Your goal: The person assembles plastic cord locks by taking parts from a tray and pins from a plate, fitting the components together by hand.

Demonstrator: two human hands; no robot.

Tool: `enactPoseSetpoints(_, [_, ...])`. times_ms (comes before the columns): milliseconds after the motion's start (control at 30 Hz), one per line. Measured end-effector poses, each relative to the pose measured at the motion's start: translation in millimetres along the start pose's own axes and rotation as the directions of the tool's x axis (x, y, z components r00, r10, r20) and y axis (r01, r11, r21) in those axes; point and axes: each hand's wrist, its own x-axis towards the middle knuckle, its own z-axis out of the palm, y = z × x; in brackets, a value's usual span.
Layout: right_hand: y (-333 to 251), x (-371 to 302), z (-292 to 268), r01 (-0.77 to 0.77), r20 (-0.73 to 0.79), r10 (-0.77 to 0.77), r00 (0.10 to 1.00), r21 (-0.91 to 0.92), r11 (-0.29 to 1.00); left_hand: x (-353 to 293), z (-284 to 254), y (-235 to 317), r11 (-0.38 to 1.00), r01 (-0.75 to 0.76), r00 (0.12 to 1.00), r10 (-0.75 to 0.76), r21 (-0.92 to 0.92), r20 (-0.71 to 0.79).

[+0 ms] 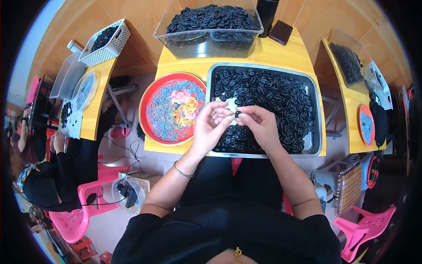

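Observation:
Above a metal tray (318, 114) of small black oval pieces (281, 94) with holes, my two hands meet, fingertips almost touching. My right hand (262, 127) pinches one small black piece (238, 114) between thumb and fingers. Close beside it, my left hand (211, 125) has its fingers curled and its thumb tip pressed in; anything held there is too small to make out. To the left sits a round red plate (143, 110) with a flower pattern, strewn with thin grey-blue slivers (160, 105) like small pins.
At the table's back stands a clear bin (206, 44) heaped with black pieces, with a dark box (280, 33) beside it. Side tables hold a white basket (107, 46) and a red plate (365, 124). Another person (52, 180) works at left. Pink chairs (365, 229) stand around.

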Motion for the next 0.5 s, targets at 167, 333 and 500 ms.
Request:
enactPoseSetpoints(167, [2.9, 0.3, -1.6, 0.008, 0.001, -0.008, 1.000, 0.026, 1.000, -3.1, -3.6, -0.9, 0.968, 0.142, 0.988, -0.152, 0.205, 0.031])
enactPoseSetpoints(333, [1.4, -0.8, 0.4, -0.002, 0.017, 0.001, 1.000, 0.040, 0.999, -2.6, -6.2, -5.0, 0.953, 0.140, 0.989, -0.146, 0.270, 0.001])
enactPoseSetpoints(500, [3.2, -0.8, -1.7, -0.001, 0.047, 0.001, 0.999, -0.001, 1.000, -3.3, -5.7, -4.5, 0.963, 0.114, 0.992, -0.122, 0.245, 0.020])
